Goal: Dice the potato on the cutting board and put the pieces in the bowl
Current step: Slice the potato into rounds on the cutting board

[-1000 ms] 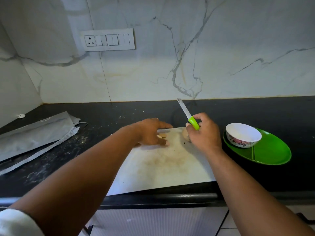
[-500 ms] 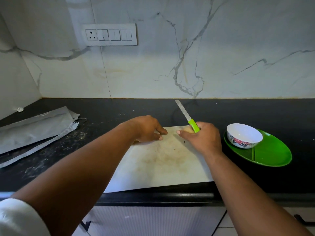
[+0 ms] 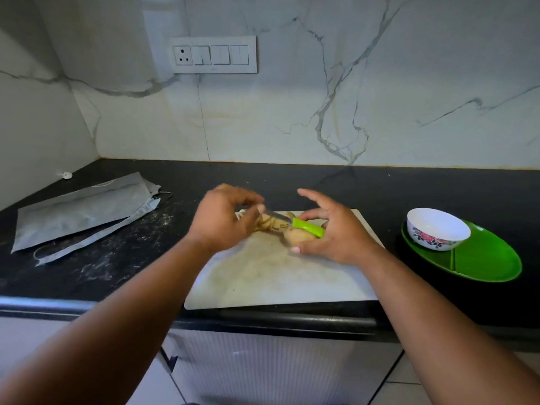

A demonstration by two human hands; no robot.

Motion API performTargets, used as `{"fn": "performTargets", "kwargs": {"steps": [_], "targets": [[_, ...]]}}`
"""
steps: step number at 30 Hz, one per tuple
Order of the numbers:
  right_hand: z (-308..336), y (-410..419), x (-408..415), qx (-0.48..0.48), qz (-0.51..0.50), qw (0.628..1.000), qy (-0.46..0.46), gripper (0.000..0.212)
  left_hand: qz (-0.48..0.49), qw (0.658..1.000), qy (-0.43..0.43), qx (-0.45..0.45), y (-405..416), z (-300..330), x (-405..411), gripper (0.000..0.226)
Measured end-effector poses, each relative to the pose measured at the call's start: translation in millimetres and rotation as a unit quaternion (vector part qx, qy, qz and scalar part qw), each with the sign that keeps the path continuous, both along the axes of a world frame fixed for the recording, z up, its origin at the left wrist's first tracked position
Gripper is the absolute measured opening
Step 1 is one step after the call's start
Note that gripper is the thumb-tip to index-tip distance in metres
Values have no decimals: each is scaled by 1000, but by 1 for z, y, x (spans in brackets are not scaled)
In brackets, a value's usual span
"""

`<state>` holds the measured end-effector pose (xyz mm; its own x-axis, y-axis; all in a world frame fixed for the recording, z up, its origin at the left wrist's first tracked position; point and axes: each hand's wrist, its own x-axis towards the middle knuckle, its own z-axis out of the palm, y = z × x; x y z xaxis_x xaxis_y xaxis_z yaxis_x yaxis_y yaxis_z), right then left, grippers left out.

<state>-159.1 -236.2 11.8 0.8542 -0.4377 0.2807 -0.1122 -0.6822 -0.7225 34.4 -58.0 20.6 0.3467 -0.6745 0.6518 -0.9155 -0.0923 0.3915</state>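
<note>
Desk (image 3: 394, 194): we are seeing a grey pouch (image 3: 79, 211) lying left and a green plate (image 3: 491, 258) carrying the empty bowl (image 3: 438, 229) right, nothing blocking it. Cutting board (image 3: 277, 276): potato (image 3: 301, 235) and slices (image 3: 271, 222) are sitting at its far end. Left hand (image 3: 225, 220) is pinching the knife (image 3: 306, 226) blade, blurred; a slip risks cutting us. Right hand (image 3: 336, 229) is loosely cradling handle and potato.

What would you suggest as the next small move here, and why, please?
Probably close the right hand firmly round the green knife handle. Its fingers are spread, the blade points toward the left hand, and a potato chunk remains on the cutting board; the bowl looks empty.
</note>
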Motion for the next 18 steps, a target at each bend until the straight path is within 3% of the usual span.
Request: {"fn": "performTargets", "kwargs": {"steps": [3,6,8,10,11,14,16,18], "targets": [[-3,4,1,36,31,999,22,114,-87,986,-133,49,-1,-11,-16,30],[-2,-1,-4,110,13,993,-47,107,-25,987,-152,-44,-4,-13,-26,43],[5,-3,-11,139,-35,983,-118,80,21,981,-159,-111,-5,-9,-31,42],[10,-3,-18,167,-100,964,-182,37,19,981,-157,-109,-9,-5,-33,37],[10,-4,-22,176,-126,955,-202,21,4,986,-147,-80,-11,-3,-33,36],[-1,0,-38,141,-194,952,-188,41,-80,991,-85,68,-20,-1,-35,34],[-9,6,-48,115,-220,956,-158,38,-102,978,-72,165,-29,-5,-35,38],[-17,8,-55,87,-233,961,-124,31,-112,971,-62,202,-35,-10,-35,39]]}}
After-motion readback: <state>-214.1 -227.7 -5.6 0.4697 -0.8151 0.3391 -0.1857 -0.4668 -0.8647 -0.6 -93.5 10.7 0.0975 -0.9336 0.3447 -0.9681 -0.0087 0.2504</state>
